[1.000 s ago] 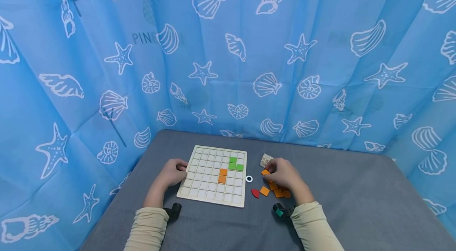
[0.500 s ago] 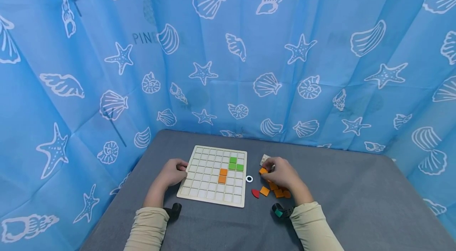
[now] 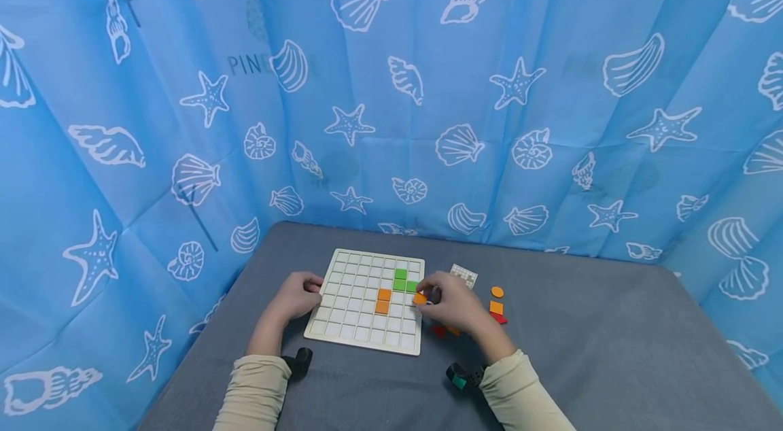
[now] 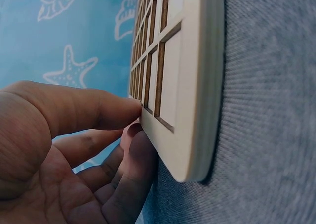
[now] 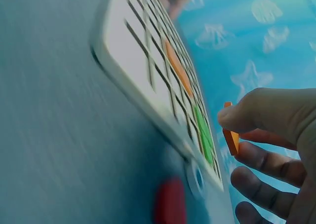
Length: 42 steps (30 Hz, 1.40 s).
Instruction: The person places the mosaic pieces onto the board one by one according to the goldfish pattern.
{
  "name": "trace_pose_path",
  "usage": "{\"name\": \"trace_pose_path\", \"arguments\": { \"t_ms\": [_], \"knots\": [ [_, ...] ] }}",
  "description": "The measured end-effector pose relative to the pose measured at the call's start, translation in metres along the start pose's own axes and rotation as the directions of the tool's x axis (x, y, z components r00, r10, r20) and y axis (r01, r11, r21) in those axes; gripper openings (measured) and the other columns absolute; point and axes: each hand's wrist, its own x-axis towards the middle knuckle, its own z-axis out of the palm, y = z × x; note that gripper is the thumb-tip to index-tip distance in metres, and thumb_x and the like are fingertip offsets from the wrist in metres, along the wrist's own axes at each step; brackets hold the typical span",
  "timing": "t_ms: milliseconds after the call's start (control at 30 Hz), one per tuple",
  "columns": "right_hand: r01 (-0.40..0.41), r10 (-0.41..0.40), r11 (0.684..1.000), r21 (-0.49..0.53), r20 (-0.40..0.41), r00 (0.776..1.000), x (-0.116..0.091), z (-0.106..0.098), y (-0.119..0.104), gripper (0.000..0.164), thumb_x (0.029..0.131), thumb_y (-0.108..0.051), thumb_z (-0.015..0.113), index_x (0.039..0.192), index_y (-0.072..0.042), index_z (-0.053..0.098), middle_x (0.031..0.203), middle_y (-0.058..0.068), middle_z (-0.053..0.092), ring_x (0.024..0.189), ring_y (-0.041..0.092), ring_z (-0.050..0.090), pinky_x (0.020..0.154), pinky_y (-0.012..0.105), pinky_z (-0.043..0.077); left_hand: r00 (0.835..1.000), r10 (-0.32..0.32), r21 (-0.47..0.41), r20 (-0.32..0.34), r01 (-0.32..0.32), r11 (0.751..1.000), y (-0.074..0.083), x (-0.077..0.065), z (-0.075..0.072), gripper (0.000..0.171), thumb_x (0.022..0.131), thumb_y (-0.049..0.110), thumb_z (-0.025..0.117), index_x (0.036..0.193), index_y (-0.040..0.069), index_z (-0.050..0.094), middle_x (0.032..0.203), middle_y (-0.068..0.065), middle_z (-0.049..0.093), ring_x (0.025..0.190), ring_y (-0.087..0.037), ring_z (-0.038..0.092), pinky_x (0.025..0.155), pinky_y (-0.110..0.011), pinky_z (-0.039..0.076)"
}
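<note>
Right hand [image 3: 455, 300], frame centre: fingers pinched orange tile [image 3: 419, 298], newly brought to grid board [image 3: 363, 319], apparently nearer placement | Left hand [image 3: 296, 296]: fingers gripped board's left edge

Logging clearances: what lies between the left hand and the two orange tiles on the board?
In the head view, only bare board, its white squares unfilled, separates the left hand from the orange tiles.
</note>
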Motion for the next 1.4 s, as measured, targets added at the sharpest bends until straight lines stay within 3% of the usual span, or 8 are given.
{"name": "trace_pose_path", "arguments": {
  "t_ms": [200, 567, 900, 1400],
  "knots": [
    [0.114, -0.113, 0.993, -0.019, 0.067, 0.991, 0.0, 0.02, -0.019, 0.023, 0.087, -0.012, 0.082, 0.11, -0.01, 0.078, 0.101, 0.002, 0.068, 0.082, 0.018, 0.06, 0.067, 0.028, 0.049, 1.0, -0.005, -0.002, 0.005, 0.005, 1.0, 0.0, 0.001, 0.0, 0.041, 0.084, -0.003, 0.061, 0.124, -0.006, 0.07, 0.101, -0.013, 0.065, 0.088, -0.024, 0.059, 0.074, -0.035, 0.048],
    [0.183, -0.175, 0.982, -0.046, 0.149, 0.973, 0.005, 0.041, -0.036, 0.023, 0.087, -0.014, 0.082, 0.11, -0.012, 0.078, 0.101, 0.0, 0.07, 0.081, 0.013, 0.061, 0.071, 0.027, 0.051, 1.0, -0.004, 0.014, 0.002, 0.004, 1.0, 0.001, 0.0, -0.003, 0.04, 0.085, -0.003, 0.061, 0.123, -0.006, 0.07, 0.1, -0.014, 0.065, 0.087, -0.025, 0.059, 0.072, -0.034, 0.048],
    [0.182, -0.17, 0.982, -0.05, 0.178, 0.969, 0.012, 0.051, -0.044, 0.023, 0.087, -0.014, 0.085, 0.109, -0.01, 0.078, 0.102, 0.001, 0.071, 0.086, 0.015, 0.063, 0.074, 0.029, 0.051, 1.0, 0.018, 0.009, -0.002, -0.018, 1.0, 0.001, -0.002, -0.002, 0.04, 0.083, -0.003, 0.061, 0.122, -0.006, 0.07, 0.099, -0.014, 0.066, 0.087, -0.024, 0.06, 0.073, -0.035, 0.049],
    [0.187, -0.176, 0.981, -0.05, 0.18, 0.968, 0.012, 0.052, -0.037, 0.019, 0.087, -0.009, 0.083, 0.106, -0.011, 0.079, 0.101, 0.002, 0.072, 0.086, 0.014, 0.063, 0.075, 0.029, 0.052, 1.0, 0.018, 0.008, 0.005, -0.018, 1.0, 0.001, -0.002, -0.002, 0.038, 0.086, -0.002, 0.063, 0.124, -0.007, 0.07, 0.101, -0.015, 0.065, 0.088, -0.025, 0.06, 0.074, -0.037, 0.05]
  ]
}}
